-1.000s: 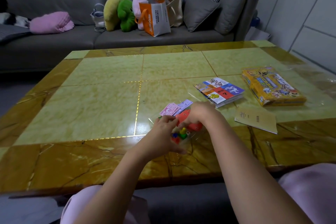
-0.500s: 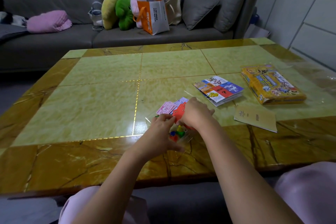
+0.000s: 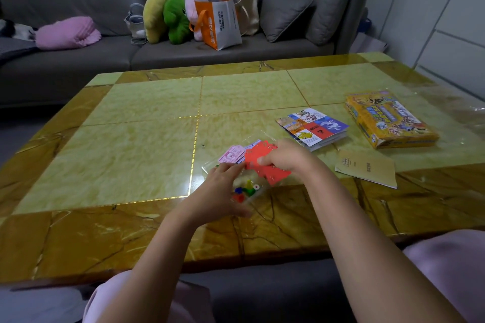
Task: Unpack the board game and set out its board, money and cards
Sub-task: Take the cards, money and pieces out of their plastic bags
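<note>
At the near middle of the table point(image 3: 147, 155) lies a clear plastic bag point(image 3: 246, 193) with small coloured game pieces point(image 3: 245, 189) in it. My right hand point(image 3: 286, 156) pinches a stack of red cards point(image 3: 261, 158), partly drawn out of the bag. My left hand point(image 3: 223, 189) holds the bag down, fingers curled on its near side. Pink and purple paper money point(image 3: 235, 153) shows just behind the cards. The folded colourful board point(image 3: 313, 127) lies to the right, with the yellow game box point(image 3: 388, 119) further right.
A tan booklet point(image 3: 367, 168) lies near the table's front right. Clear wrapping film point(image 3: 451, 102) covers the far right corner. Behind the table stands a grey sofa point(image 3: 78, 57) with plush toys, bags and cushions. My knees sit below the front edge.
My right hand has lifted and pulled the red cards further out of the bag, toward the left. My left hand has stayed on the bag.
</note>
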